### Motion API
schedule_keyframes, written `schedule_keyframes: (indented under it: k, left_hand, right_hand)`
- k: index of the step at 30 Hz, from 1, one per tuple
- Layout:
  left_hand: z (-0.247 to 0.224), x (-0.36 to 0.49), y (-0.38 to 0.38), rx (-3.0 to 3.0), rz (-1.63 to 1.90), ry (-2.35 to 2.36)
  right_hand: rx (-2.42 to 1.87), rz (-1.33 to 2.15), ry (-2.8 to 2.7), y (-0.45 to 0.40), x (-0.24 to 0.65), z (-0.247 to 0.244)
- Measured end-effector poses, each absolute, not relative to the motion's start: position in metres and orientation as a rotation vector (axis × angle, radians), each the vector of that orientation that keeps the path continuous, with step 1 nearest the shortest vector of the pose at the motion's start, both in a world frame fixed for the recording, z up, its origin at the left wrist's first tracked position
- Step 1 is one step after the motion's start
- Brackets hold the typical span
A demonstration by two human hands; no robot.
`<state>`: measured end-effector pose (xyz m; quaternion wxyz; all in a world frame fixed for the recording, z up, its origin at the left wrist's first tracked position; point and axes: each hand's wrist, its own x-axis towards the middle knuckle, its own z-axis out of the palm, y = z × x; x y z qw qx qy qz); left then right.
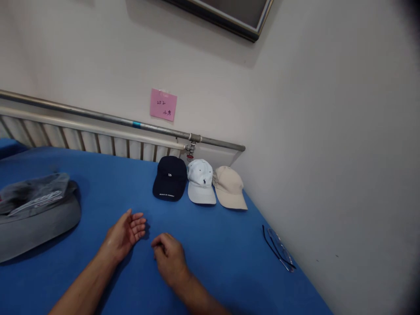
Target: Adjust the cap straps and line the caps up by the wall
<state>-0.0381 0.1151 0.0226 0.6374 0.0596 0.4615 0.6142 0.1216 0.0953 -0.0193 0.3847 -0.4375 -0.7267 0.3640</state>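
Observation:
My left hand [127,232] rests on its side on the blue sheet [210,245], palm turned inward, fingers a little bent and apart, holding nothing. To its right, my right hand [169,256] has its fingers curled in towards the thumb, and nothing shows in it. Beyond the hands three caps stand side by side: a black cap [170,177] with white lettering, a pale blue cap [201,177] with a small dark emblem, and a beige cap [229,186]. At the left edge lies a larger-looking grey cap [39,214] with white script, partly out of view. Neither hand touches a cap.
Eyeglasses [278,249] lie near the right edge of the bed-like surface, by the wall. A radiator [105,142] and a metal pipe [98,115] with a red valve [190,156] run behind. A pink note [163,105] and a framed picture [243,22] are on the wall.

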Motion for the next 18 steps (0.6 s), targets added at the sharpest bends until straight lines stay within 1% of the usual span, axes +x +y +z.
schedule_keyframes:
  k: [6, 12, 18]
  left_hand:
    - [0.025, -0.047, 0.112, 0.082, 1.464, 1.042]
    - [0.022, -0.062, 0.108, -0.015, 1.566, 1.03]
    - [0.02, -0.082, 0.099, -0.115, 1.648, 0.997]
  right_hand:
    - [-1.083, 1.045, -1.788, 0.1, 0.122, -0.022]
    - [-1.052, 1.19, -1.75, 0.102, 0.122, -0.015]
    - [-1.114, 1.17, -1.78, 0.099, 0.123, -0.012]
